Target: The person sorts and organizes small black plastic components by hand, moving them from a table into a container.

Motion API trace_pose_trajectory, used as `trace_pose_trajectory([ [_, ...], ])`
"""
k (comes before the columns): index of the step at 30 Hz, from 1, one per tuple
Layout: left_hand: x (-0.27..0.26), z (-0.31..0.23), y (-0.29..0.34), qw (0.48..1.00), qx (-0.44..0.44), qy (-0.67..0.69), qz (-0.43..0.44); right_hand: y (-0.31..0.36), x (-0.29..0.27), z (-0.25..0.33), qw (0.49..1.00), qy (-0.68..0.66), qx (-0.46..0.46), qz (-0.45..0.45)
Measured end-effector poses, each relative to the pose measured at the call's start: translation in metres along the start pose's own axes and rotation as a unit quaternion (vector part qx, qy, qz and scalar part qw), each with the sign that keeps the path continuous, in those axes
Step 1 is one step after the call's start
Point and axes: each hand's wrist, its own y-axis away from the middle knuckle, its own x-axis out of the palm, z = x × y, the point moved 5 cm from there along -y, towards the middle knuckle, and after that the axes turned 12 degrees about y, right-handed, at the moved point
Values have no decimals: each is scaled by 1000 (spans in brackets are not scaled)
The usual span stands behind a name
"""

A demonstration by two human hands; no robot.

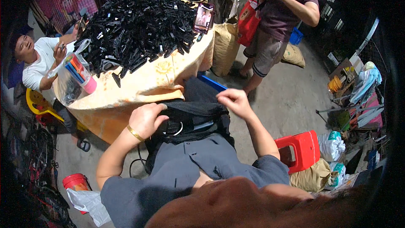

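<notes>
A black fabric bag (198, 109) lies open on my lap, its mouth facing up toward me. Inside it a white cable loop shows, along with dark contents too shadowed to name. My left hand (145, 120), with a gold bracelet at the wrist, grips the left side of the bag's rim between thumb and fingers. At the bag's upper right corner, my right hand (236, 102) is closed with its fingers pinched together. Whatever those fingers pinch is too small to make out.
Black plastic clip-like pieces (139, 29) heap on the cloth-covered table (164, 69) ahead, beside an upright phone (203, 17). A person in white (40, 59) sits left; another (274, 25) stands right. A red stool (299, 150) and sacks (310, 175) are near my right elbow.
</notes>
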Motion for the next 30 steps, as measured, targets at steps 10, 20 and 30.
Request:
trace_pose_trajectory([
  [10, -32, 95, -46, 989, 12, 29, -142, -46, -5, -154, 754, -553, 336, -113],
  [20, -8, 132, -60, 993, 39, 4, -114, -60, 56, -194, 754, -499, 416, -99],
  [30, -9, 155, -61, 989, 0, 83, -125, -34, 107, -214, 761, -444, 466, -77],
])
